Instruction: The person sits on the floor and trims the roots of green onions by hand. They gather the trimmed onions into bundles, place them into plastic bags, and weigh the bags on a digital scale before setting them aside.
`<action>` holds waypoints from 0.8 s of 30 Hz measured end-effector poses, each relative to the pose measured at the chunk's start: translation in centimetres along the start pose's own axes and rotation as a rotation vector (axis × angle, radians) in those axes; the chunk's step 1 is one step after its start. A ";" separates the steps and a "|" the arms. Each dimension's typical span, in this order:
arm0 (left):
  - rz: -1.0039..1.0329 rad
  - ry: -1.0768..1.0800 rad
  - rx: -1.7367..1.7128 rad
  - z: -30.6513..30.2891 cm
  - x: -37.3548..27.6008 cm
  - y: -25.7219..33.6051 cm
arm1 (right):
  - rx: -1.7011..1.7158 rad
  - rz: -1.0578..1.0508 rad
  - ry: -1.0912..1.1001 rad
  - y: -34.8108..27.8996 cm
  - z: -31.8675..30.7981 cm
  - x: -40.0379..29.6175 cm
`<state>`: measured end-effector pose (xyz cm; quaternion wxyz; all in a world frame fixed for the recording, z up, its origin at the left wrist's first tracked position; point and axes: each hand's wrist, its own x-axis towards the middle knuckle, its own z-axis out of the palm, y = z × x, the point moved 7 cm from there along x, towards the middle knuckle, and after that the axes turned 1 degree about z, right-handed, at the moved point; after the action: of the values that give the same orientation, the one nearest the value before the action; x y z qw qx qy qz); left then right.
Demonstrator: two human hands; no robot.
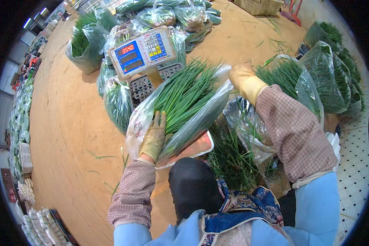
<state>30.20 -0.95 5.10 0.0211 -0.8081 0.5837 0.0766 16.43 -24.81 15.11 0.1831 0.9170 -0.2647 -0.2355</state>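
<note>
A clear plastic bag (200, 132) holding a bundle of long green stalks, like chives or green onions (187, 92), lies tilted over the red-and-white pan (204, 144) of a digital scale. My right hand (244, 80), in a yellowish glove, grips the bag's upper right edge and pulls it outward. My left hand (153, 136), gloved too, rests inside the bag's lower left side. Its extended fingers lie against the stalks, and the thumb is partly hidden. Behind the bag stands the scale's display and keypad (143, 52), its red digits lit.
Loose green stalks (233, 160) and an open plastic bag (249, 126) lie right of the pan. Filled bags (326, 77) stand farther right. Behind the scale are a black crate (141, 89) and piled bags of greens (160, 17). A light plastic crate (258, 6) sits at the back.
</note>
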 end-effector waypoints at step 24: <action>-0.369 0.318 0.328 -10.3 -5.9 -9.2 | 0.186 0.101 0.082 0.2 1.7 -6.2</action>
<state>38.12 6.27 15.68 0.0731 -0.8882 0.4275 -0.1516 10.78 -21.80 15.91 0.1196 0.9245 -0.3234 -0.1625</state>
